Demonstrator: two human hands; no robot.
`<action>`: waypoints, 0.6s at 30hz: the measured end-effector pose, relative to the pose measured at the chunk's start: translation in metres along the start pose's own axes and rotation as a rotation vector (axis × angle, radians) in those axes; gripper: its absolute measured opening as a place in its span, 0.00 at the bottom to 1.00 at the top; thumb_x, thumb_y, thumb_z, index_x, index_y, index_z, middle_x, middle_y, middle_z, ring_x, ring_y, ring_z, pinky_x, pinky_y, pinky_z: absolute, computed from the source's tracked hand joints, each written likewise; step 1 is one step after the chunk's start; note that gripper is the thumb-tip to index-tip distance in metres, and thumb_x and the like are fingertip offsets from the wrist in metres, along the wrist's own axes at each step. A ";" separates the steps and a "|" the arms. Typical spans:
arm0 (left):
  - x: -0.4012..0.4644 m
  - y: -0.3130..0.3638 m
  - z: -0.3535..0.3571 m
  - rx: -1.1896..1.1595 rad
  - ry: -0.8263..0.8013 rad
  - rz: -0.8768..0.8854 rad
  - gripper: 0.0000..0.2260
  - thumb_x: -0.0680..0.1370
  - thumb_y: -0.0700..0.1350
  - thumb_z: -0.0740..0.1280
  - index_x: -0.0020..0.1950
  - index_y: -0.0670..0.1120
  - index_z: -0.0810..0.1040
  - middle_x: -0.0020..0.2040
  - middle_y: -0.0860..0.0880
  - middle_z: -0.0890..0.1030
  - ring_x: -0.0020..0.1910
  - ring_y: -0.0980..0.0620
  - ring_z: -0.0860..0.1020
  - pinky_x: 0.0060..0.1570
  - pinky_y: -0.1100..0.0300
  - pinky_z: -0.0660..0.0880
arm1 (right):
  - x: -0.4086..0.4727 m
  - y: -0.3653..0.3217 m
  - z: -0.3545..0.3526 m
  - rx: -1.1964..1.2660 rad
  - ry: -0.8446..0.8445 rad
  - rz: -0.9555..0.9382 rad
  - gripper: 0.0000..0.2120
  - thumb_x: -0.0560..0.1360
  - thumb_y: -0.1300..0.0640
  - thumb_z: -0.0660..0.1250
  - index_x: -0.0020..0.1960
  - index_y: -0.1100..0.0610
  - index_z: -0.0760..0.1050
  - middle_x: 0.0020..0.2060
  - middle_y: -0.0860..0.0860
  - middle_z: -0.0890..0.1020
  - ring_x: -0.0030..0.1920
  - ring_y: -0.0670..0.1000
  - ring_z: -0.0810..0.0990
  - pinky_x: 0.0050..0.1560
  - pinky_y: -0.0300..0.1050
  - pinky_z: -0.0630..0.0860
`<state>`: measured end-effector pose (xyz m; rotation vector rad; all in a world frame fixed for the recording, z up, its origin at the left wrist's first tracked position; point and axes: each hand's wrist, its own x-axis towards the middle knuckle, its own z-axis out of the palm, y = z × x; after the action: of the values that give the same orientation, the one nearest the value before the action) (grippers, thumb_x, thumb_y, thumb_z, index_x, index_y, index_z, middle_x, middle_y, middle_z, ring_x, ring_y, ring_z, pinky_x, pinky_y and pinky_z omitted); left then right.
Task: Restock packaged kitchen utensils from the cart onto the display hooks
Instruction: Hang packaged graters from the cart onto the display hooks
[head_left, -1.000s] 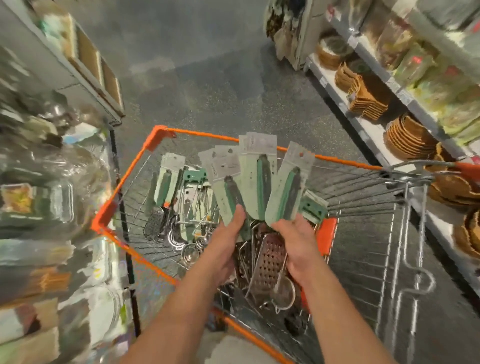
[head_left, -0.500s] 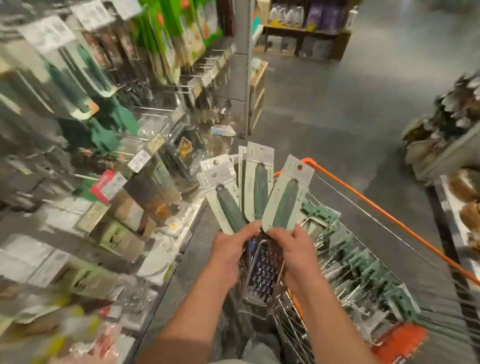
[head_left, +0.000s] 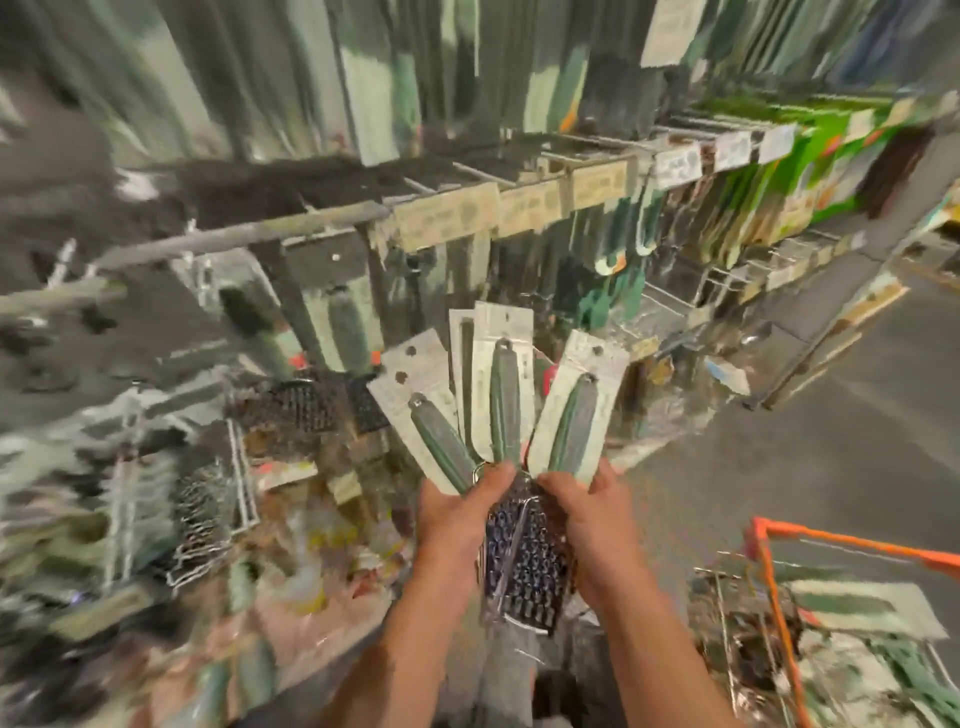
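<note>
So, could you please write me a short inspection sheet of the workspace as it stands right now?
Surface: grey shop floor; no table.
Job's things: fan of carded graters, green handles up, metal blades below the hands; display hooks ahead, blurred; orange cart at lower right with more packs.
Clutter: hanging stock and loose packets on the shelves, too blurred to name.
Grippers: left hand and right hand both grip the fan at its base.
Cables: nothing seen.
Surroundings: shop aisle.

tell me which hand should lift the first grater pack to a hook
Probably the left hand: the hooks and hanging graters lie on its side. The right hand can keep gripping the other packs.
</note>
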<state>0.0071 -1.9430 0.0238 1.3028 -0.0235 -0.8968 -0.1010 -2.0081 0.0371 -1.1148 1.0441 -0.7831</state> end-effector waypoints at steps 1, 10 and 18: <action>0.002 0.006 -0.008 -0.014 0.026 0.025 0.25 0.64 0.40 0.84 0.58 0.45 0.80 0.52 0.39 0.87 0.50 0.38 0.86 0.53 0.37 0.82 | 0.004 -0.002 0.012 -0.007 -0.055 -0.003 0.11 0.76 0.69 0.69 0.55 0.57 0.78 0.42 0.55 0.88 0.41 0.55 0.87 0.38 0.47 0.82; -0.007 0.016 -0.058 -0.071 0.223 0.136 0.22 0.70 0.35 0.80 0.59 0.50 0.79 0.43 0.57 0.88 0.40 0.62 0.85 0.34 0.69 0.78 | 0.023 0.008 0.066 -0.080 -0.395 0.060 0.12 0.75 0.70 0.69 0.56 0.61 0.77 0.45 0.65 0.85 0.43 0.66 0.84 0.49 0.65 0.81; -0.033 0.007 -0.061 -0.098 0.338 0.231 0.32 0.69 0.43 0.82 0.68 0.58 0.73 0.57 0.62 0.84 0.55 0.64 0.82 0.54 0.65 0.72 | 0.031 0.003 0.079 -0.077 -0.618 0.099 0.21 0.79 0.53 0.72 0.70 0.55 0.74 0.61 0.50 0.84 0.61 0.54 0.83 0.69 0.61 0.75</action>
<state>0.0183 -1.8744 0.0257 1.3153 0.1307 -0.4687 -0.0165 -2.0097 0.0336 -1.2503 0.6007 -0.2821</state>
